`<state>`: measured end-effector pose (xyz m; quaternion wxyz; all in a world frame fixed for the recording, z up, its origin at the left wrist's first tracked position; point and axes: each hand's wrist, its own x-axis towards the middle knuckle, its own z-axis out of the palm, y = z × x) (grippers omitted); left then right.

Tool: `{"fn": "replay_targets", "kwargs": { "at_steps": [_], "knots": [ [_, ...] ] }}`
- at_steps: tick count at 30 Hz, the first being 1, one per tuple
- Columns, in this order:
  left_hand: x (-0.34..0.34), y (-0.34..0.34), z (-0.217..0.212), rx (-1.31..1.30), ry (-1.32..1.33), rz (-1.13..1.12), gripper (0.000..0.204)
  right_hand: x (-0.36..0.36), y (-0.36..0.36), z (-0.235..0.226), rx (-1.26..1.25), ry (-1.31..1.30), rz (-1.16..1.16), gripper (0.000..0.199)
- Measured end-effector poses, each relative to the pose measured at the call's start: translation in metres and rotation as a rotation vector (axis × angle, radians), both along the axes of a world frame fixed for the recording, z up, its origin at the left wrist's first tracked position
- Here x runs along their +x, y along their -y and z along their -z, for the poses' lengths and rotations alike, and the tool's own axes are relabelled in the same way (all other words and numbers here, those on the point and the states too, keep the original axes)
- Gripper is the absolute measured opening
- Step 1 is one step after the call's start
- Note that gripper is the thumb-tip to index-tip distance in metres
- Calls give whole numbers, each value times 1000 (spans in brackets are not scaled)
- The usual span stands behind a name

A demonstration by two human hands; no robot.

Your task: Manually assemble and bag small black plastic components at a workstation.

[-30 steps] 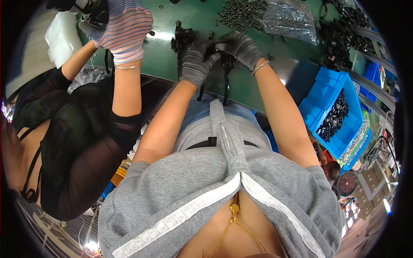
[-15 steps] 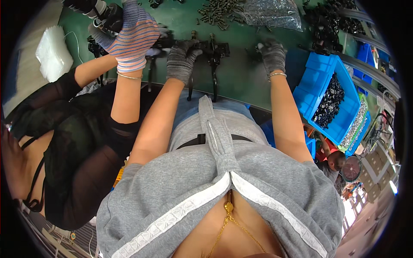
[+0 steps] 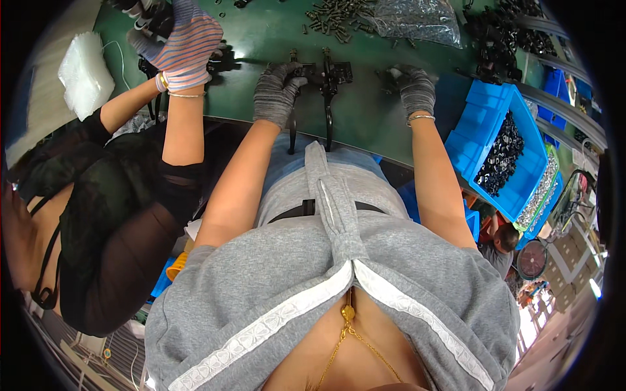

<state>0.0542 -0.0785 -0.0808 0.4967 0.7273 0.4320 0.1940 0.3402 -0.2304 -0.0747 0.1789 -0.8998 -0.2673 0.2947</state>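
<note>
My left hand (image 3: pixel 276 95), in a grey knit glove, is closed on a black brake lever (image 3: pixel 292 127) whose long handle points toward me over the table edge. A second black brake lever (image 3: pixel 328 107) lies just right of it, its handle also pointing at me. My right hand (image 3: pixel 415 91), gloved alike, is low over the green table with its fingers curled together. Dark small parts (image 3: pixel 386 81) show by its fingertips; whether it holds one is hidden.
A heap of small dark fittings (image 3: pixel 336 18) and a clear plastic bag (image 3: pixel 417 23) lie at the back. Black parts (image 3: pixel 499 42) are piled far right. A blue bin (image 3: pixel 460 133) of black pieces stands right. At left, a co-worker's striped-gloved hand (image 3: pixel 189 45) holds a black part.
The co-worker's gloved hand has shifted left, and the dark parts beside my left hand have moved away. My two hands stay nearly where they were.
</note>
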Motion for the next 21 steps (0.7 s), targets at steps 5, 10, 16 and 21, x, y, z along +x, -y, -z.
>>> {"fn": "replay_targets", "kwargs": {
  "at_steps": [5,10,16,21],
  "knots": [
    [1,4,-9,109,-64,-9,35,-15,-28,19,167,258,-366,26],
    [0,6,-22,88,-59,-3,35,-98,-80,-51,277,185,-746,24],
    [-3,6,-14,-66,13,-44,36,-104,-92,-67,131,201,-915,26],
    [-2,5,-11,13,-35,-14,36,-99,-97,-76,84,239,-957,27]
  ]
}}
